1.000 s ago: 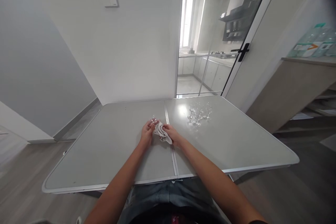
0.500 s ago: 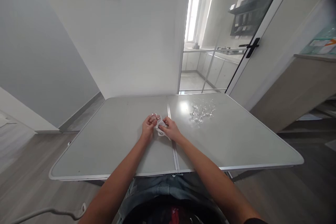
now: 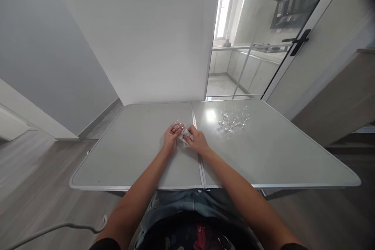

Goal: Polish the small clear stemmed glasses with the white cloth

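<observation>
Gripping small clear glass (image 3: 177,125), left hand (image 3: 171,136); right hand (image 3: 198,141) clutching white cloth (image 3: 185,136), mostly hidden.

Home: grey folding table (image 3: 263,160) in hallway, glass sliding door (image 3: 263,39) onto kitchen with cabinets (image 3: 249,74), wood floor (image 3: 35,179).

No writing, label, brand, number or sign can be read anywhere, whether on the counter (image 3: 140,156) or the walls.
</observation>
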{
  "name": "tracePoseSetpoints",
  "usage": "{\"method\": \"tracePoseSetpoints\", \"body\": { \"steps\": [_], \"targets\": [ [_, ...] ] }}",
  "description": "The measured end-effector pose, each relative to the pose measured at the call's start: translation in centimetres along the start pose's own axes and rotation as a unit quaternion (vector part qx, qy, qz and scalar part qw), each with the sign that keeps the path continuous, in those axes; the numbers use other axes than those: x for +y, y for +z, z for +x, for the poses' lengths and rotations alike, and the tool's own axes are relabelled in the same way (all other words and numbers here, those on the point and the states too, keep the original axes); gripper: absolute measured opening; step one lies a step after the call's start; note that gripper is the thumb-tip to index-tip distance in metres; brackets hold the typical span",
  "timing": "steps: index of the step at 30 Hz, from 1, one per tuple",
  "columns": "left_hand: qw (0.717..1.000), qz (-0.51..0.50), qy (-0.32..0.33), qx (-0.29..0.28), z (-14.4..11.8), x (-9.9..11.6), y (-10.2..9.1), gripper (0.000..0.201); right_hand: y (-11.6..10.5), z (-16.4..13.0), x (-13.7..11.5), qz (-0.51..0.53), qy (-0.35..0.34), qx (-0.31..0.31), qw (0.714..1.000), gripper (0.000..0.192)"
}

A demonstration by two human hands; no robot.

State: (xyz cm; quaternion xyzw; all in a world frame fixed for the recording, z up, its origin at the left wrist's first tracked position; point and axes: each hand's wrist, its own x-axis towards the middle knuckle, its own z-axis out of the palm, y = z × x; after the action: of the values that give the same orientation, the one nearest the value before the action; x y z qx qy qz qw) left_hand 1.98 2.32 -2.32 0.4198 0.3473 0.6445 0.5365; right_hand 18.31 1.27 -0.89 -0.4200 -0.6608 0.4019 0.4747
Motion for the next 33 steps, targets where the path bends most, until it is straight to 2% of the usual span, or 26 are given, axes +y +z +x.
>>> {"method": "tracePoseSetpoints", "body": {
  "steps": [2,4,5,6,7,9,11,12,13,15,17,18,19,21,23,25,26,27,29,31,32,33],
  "targets": [
    [0.999,-0.022,-0.023,-0.044,-0.2,0.4,0.0,0.062,-0.2,0.2,-0.1,0.13,0.073,-0.093,0.984,0.029],
    [0.995,-0.046,-0.038,-0.083,-0.2,0.4,0.0,0.065,-0.6,0.4,-0.1,0.24,0.135,-0.189,0.943,0.035],
    [0.994,-0.055,-0.039,-0.09,-0.2,0.3,0.0,0.065,-0.8,0.4,0.0,0.257,0.145,-0.209,0.932,0.037],
    [0.994,-0.062,-0.035,-0.084,-0.2,0.2,0.0,0.065,-0.9,0.4,0.1,0.238,0.139,-0.204,0.939,0.037],
    [0.995,-0.062,-0.03,-0.066,-0.1,-0.1,0.0,0.063,-1.0,0.3,0.2,0.184,0.117,-0.174,0.96,0.035],
    [0.998,-0.053,-0.02,-0.018,0.0,-0.5,-0.1,0.059,-0.8,0.2,0.4,0.014,0.048,-0.078,0.996,0.029],
    [0.999,-0.048,-0.009,0.008,0.1,-0.7,-0.2,0.057,-0.4,0.1,0.5,-0.118,-0.011,-0.011,0.993,0.023],
    [0.999,-0.05,-0.005,0.008,0.1,-0.7,-0.3,0.056,-0.2,0.1,0.4,-0.131,-0.02,-0.004,0.991,0.022],
    [0.998,-0.057,-0.003,0.002,0.0,-0.5,-0.3,0.055,-0.1,0.1,0.4,-0.102,-0.011,-0.013,0.995,0.022],
    [0.997,-0.072,-0.006,-0.026,-0.1,-0.2,-0.4,0.056,-0.1,0.3,0.3,0.044,0.049,-0.084,0.994,0.027],
    [0.995,-0.08,-0.008,-0.061,-0.3,0.1,-0.3,0.058,-0.5,0.5,0.3,0.199,0.116,-0.178,0.957,0.034],
    [0.994,-0.08,-0.006,-0.076,-0.3,0.2,-0.3,0.06,-0.6,0.6,0.3,0.24,0.135,-0.206,0.939,0.036],
    [0.993,-0.079,-0.003,-0.083,-0.3,0.1,-0.3,0.061,-0.8,0.5,0.3,0.248,0.138,-0.213,0.935,0.037],
    [0.995,-0.072,0.011,-0.067,-0.1,-0.2,-0.4,0.061,-0.8,0.3,0.3,0.166,0.096,-0.156,0.969,0.033],
    [0.997,-0.06,0.024,-0.036,0.1,-0.5,-0.5,0.06,-0.5,0.0,0.2,0.018,0.019,-0.055,0.998,0.026],
    [0.998,-0.054,0.034,-0.02,0.2,-0.6,-0.7,0.06,0.0,-0.1,0.1,-0.082,-0.037,0.008,0.996,0.021],
    [0.998,-0.056,0.034,-0.02,0.2,-0.6,-0.8,0.06,0.2,-0.1,0.0,-0.085,-0.039,0.012,0.996,0.021],
    [0.997,-0.06,0.031,-0.024,0.1,-0.5,-0.8,0.059,0.3,-0.1,-0.1,-0.053,-0.02,-0.002,0.998,0.023],
    [0.997,-0.066,0.02,-0.045,-0.1,-0.1,-0.7,0.059,0.1,0.2,-0.1,0.085,0.059,-0.083,0.991,0.03],
    [0.995,-0.068,0.016,-0.072,-0.3,0.1,-0.5,0.063,-0.4,0.5,0.0,0.231,0.137,-0.172,0.948,0.038],
    [0.994,-0.068,0.016,-0.083,-0.4,0.1,-0.4,0.064,-0.6,0.6,0.0,0.273,0.157,-0.2,0.928,0.041],
    [0.994,-0.067,0.019,-0.086,-0.4,0.1,-0.3,0.065,-0.8,0.7,0.1,0.288,0.161,-0.207,0.921,0.043]
  ]
}}
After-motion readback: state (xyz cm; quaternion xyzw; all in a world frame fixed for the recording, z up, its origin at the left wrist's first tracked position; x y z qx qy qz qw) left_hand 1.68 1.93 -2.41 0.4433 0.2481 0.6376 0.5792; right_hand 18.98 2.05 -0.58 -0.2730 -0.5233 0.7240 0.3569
